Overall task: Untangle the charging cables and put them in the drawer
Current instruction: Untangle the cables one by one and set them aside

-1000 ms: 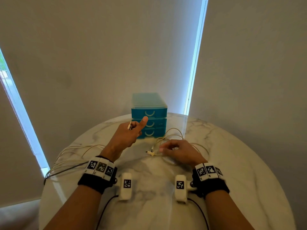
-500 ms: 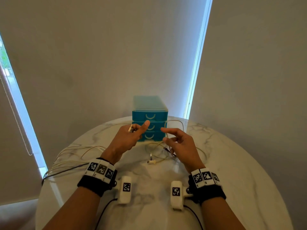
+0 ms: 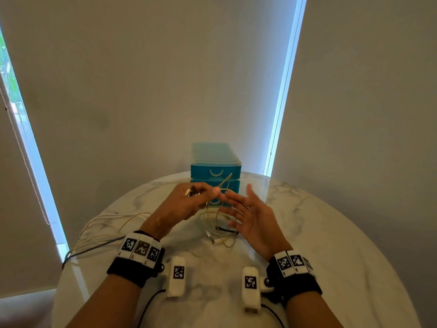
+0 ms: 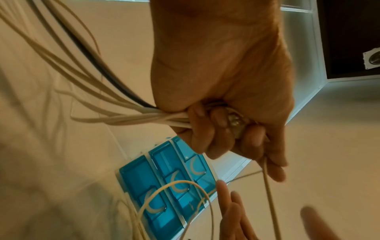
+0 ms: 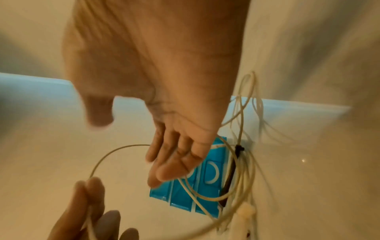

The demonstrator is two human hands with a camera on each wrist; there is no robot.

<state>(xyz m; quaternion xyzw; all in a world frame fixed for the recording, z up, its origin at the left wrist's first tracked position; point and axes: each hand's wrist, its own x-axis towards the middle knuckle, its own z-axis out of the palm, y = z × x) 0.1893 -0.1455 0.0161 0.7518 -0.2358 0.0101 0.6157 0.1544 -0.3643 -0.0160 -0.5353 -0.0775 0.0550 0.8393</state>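
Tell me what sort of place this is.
Probably a room in a home or small office: a round white marble-look table stands against plain roller blinds with daylight at their edges, and a small blue plastic three-drawer desktop organiser sits on it.

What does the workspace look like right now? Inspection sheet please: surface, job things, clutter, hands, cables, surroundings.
Surface: round marble table.
Job's things: blue drawer unit at the far edge, all three drawers closed.
Clutter: nothing seen.
Grippers: left hand grips a bundle of cable ends and pinches one strand; right hand open, fingers spread, holding nothing.
Cables: loose tangle on the table between the hands; long cables trail off the left edge.
Surroundings: closed window blinds behind.
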